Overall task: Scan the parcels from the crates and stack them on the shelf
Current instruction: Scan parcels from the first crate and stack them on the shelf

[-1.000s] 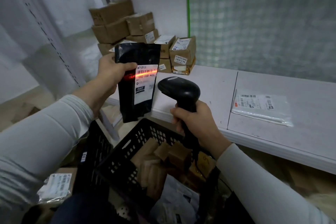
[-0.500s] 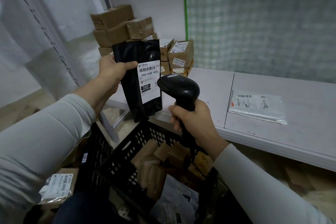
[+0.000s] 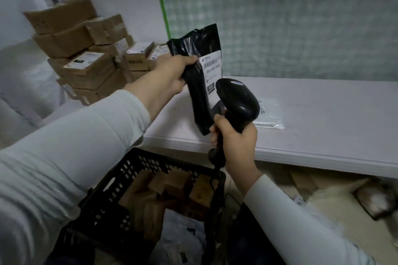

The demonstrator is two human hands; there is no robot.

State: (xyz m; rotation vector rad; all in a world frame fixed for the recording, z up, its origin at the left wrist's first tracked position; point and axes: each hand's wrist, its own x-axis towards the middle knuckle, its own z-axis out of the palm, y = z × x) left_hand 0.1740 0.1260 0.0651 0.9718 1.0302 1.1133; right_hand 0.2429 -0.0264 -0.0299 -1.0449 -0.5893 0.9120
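My left hand [image 3: 172, 74] grips a black plastic parcel bag [image 3: 195, 49] with a white barcode label, held upright over the front of the white shelf [image 3: 323, 114]. My right hand [image 3: 235, 146] holds a black handheld scanner [image 3: 239, 101] by its handle, its head just in front of the bag's lower part. No red scan line shows on the label. Below my arms stands a black perforated crate [image 3: 133, 170] with several brown boxes and a white mailer inside.
Several brown cardboard boxes [image 3: 81, 49] are stacked at the shelf's left back corner. A clear flat mailer [image 3: 269, 114] lies on the shelf behind the scanner. Under the shelf lie more packages and something white [image 3: 336, 204]. A green-edged mesh panel backs the shelf.
The red scan line on the label has gone out. My left hand has carried the black bag to the right, out over the shelf. The scanner stays close in front of it.
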